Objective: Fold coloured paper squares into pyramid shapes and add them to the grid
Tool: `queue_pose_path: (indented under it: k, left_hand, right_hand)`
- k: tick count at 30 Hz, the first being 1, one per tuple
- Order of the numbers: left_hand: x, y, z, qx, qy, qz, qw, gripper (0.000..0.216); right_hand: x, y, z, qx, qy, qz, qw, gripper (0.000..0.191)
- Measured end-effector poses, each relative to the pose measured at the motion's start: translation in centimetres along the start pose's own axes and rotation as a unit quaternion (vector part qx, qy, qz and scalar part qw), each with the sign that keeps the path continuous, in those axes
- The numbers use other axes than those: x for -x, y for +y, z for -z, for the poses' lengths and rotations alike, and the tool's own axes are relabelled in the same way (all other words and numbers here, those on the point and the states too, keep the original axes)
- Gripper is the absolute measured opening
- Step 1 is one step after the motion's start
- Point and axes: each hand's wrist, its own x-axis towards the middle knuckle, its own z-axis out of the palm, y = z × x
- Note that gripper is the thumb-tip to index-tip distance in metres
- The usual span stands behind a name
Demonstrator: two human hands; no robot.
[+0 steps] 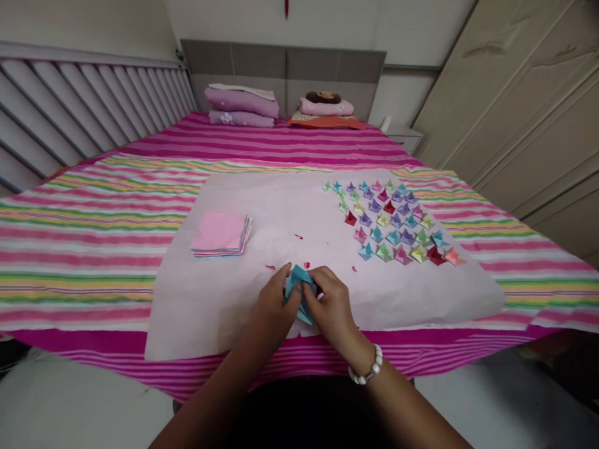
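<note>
A partly folded sheet of blue origami paper (299, 276) is pinched between both hands, close to the front edge of the bed. My left hand (276, 302) grips its left side, with the thumb pressed on the paper. On the right side, my right hand (331, 302) holds it with thumb and curled fingers; a white bead bracelet (367, 368) circles that wrist. The fingers cover part of the folds. Small red paper scraps (307, 265) lie just beyond the hands.
A stack of square coloured paper (219, 231) sits to the left on a large white sheet (276, 206). Several folded paper boats (393, 236) stand in rows at the right. Folded bedding (242, 103) lies by the headboard (257, 62); a slatted rail (93, 100) runs along the left.
</note>
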Motion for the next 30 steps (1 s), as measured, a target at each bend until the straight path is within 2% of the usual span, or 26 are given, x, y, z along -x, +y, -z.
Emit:
queue_pose_path:
  k: [3, 6, 8, 11, 13, 16, 21, 25, 30]
  left_hand:
    - [-0.5, -0.3, 0.2, 0.008, 0.006, -0.006, 1.000, 0.044]
    - [-0.8, -0.2, 0.4, 0.028, -0.013, -0.008, 1.000, 0.041]
    - [-1.1, 0.1, 0.5, 0.063, -0.042, 0.011, 0.997, 0.035]
    - [-1.4, 0.4, 0.8, 0.138, -0.082, 0.079, 0.984, 0.025]
    - [-1.5, 0.5, 1.0, 0.207, -0.115, 0.117, 0.964, 0.022]
    - [-1.6, 0.6, 1.3, 0.304, -0.171, 0.110, 0.931, 0.031]
    - [-1.3, 0.8, 1.4, 0.318, -0.211, 0.079, 0.921, 0.035]
    - [-1.1, 0.9, 1.0, 0.335, -0.177, 0.126, 0.917, 0.026]
    - [-0.9, 0.4, 0.4, 0.345, -0.115, 0.206, 0.908, 0.015]
  right_hand:
    - [-0.2, 0.2, 0.0, -0.050, 0.006, -0.023, 0.998, 0.022]
    - [-0.4, 0.8, 0.0, -0.163, 0.006, -0.095, 0.982, 0.020]
    - [-0.5, 1.2, 0.1, -0.250, 0.008, -0.169, 0.953, 0.015]
    - [-0.7, 1.6, 0.3, -0.345, 0.012, -0.254, 0.904, 0.011]
    - [-0.8, 1.6, 0.6, -0.391, 0.012, -0.276, 0.878, 0.010]
    - [-1.0, 1.3, 1.1, -0.446, 0.009, -0.270, 0.853, 0.008]
    - [-1.1, 1.2, 1.8, -0.459, -0.031, -0.237, 0.856, 0.024]
    - [-0.8, 1.6, 1.5, -0.428, -0.045, -0.241, 0.870, 0.046]
    - [-0.6, 1.9, 0.9, -0.380, -0.036, -0.264, 0.886, 0.032]
